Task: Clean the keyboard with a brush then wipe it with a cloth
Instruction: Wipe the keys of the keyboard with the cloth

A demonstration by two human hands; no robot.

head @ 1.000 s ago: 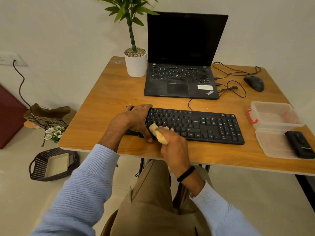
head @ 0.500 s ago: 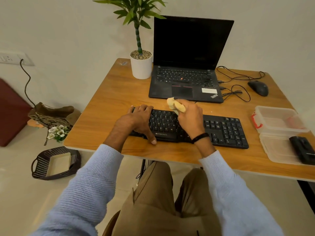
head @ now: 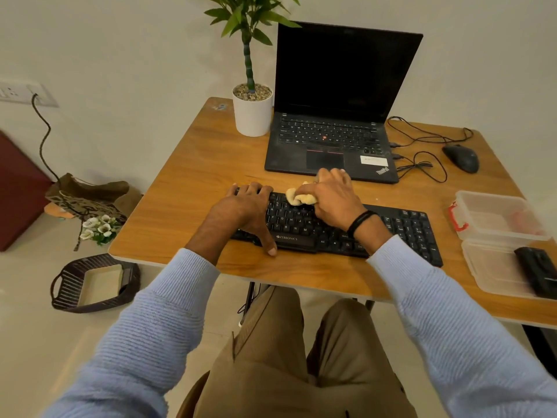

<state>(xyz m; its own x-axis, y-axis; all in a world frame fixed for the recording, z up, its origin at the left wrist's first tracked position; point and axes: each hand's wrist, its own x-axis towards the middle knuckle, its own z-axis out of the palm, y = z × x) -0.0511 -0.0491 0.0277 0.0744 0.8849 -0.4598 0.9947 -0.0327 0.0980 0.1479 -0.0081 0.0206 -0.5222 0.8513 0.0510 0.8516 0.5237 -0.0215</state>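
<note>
I see my left hand (head: 247, 212) clasping the left end of the keyboard (head: 407, 227), fingers over its far edge, thumb at the near edge. Just beside it, my right hand (head: 334, 197) grips the bunched cloth (head: 300, 200), pressing it onto the top key rows.

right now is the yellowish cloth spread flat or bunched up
Bunched up: the yellowish cloth is a crumpled wad in the right hand, on the black keyboard.
</note>
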